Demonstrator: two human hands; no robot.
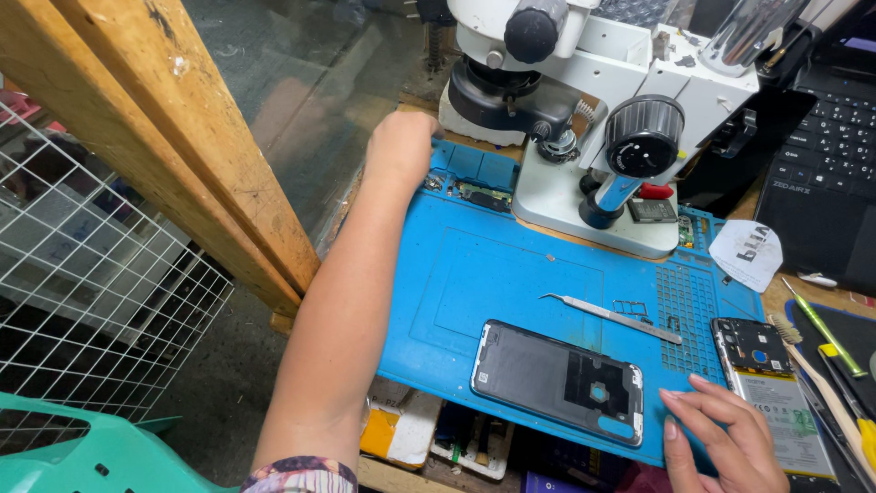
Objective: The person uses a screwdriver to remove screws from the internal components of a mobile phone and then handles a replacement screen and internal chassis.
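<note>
My left hand [399,146] reaches to the far left corner of the blue work mat [474,274], fingers curled down at small parts there, beside the base of a white microscope [584,100]; whether it holds anything is hidden. My right hand [721,438] rests flat at the mat's near right edge, fingers spread, holding nothing. Just left of it lies a dark phone back cover [557,379]. Right of it lies an opened phone [771,393] with its battery showing. Metal tweezers [611,317] lie on the mat above the cover.
A black laptop [826,155] stands at the far right. Several hand tools [835,356] lie at the right edge. A wooden beam [173,128] and a wire grid [91,292] stand at the left, with a green plastic chair [82,456] below.
</note>
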